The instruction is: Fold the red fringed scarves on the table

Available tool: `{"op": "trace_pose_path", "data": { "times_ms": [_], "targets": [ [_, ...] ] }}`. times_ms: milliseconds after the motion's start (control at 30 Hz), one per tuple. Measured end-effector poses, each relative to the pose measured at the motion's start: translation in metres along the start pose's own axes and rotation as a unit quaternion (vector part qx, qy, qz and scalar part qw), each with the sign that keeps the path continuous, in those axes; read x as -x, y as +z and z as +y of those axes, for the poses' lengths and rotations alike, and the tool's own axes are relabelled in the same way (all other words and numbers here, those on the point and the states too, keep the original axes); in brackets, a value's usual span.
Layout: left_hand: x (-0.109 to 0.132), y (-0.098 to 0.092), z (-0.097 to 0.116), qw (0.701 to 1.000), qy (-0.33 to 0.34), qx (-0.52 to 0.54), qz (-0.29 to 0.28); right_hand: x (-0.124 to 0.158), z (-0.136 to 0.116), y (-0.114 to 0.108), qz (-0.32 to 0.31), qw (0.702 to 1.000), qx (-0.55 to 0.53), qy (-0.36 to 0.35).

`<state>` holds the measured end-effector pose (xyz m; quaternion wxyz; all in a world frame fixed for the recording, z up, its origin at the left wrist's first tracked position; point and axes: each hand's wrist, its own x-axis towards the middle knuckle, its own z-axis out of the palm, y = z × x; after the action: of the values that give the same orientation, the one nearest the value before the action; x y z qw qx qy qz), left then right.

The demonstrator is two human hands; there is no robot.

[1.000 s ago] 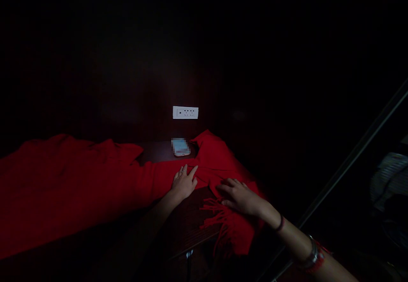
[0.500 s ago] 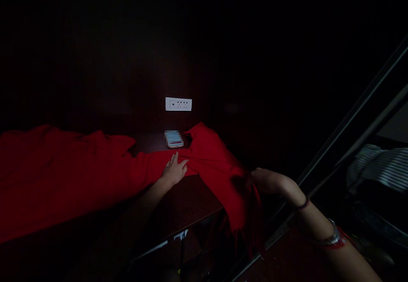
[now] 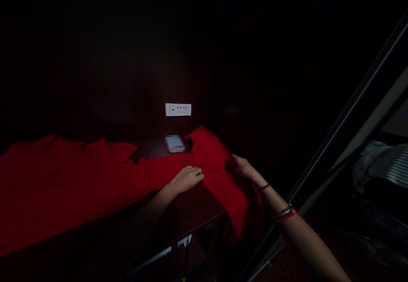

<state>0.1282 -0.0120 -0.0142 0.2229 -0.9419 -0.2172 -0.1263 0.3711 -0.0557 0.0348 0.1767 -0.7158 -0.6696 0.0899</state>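
Observation:
A long red fringed scarf (image 3: 95, 180) stretches along the dark wooden desk (image 3: 181, 212), with its right end hanging over the desk's edge. My left hand (image 3: 188, 178) lies at the scarf's near edge, fingers drawn together and closed on the cloth; a ring shows on one finger. Farther right, my right hand (image 3: 241, 166) is closed on the upper edge of the scarf's right part, its fingertips partly hidden in shadow. Just behind the scarf's narrow middle lies a phone (image 3: 175, 143), its screen blurred out.
A white wall socket (image 3: 178, 109) sits on the dark wall above the phone. On the right, a slanting metal-edged frame (image 3: 347, 120) rises, with striped fabric (image 3: 385, 165) beyond it. Under the desk are a pale bar and a cable. The scene is very dark.
My right hand has moved left and slightly up along the scarf, drawing the hanging end closer. My left hand has shifted right and down, its spread fingers now drawn together. The view has tilted slightly upward.

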Motion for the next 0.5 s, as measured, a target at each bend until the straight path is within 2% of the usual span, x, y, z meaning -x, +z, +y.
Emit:
{"op": "trace_pose_path", "data": {
  "times_ms": [100, 167, 233, 333, 433, 500],
  "targets": [
    [0.003, -0.008, 0.000, 0.999, -0.021, 0.027, 0.020, -0.001, 0.009, 0.001, 0.041, 0.987, -0.155, 0.011],
    [0.003, -0.010, 0.002, 0.998, -0.009, 0.047, 0.027, -0.001, 0.013, 0.008, 0.034, 0.977, -0.203, 0.047],
    [0.000, -0.010, 0.006, 0.998, 0.015, 0.048, 0.027, -0.001, 0.014, 0.017, 0.022, 0.982, -0.177, 0.067],
    [-0.007, -0.005, 0.010, 0.999, 0.046, 0.009, 0.012, 0.005, 0.011, 0.021, 0.018, 0.997, -0.063, 0.045],
    [-0.008, -0.002, 0.010, 0.999, 0.042, -0.010, 0.009, 0.017, 0.008, 0.009, -0.004, 0.999, 0.026, 0.038],
    [-0.006, -0.002, 0.007, 1.000, 0.027, 0.005, 0.011, 0.027, 0.008, -0.002, -0.032, 0.998, 0.042, 0.028]
  ]
}}
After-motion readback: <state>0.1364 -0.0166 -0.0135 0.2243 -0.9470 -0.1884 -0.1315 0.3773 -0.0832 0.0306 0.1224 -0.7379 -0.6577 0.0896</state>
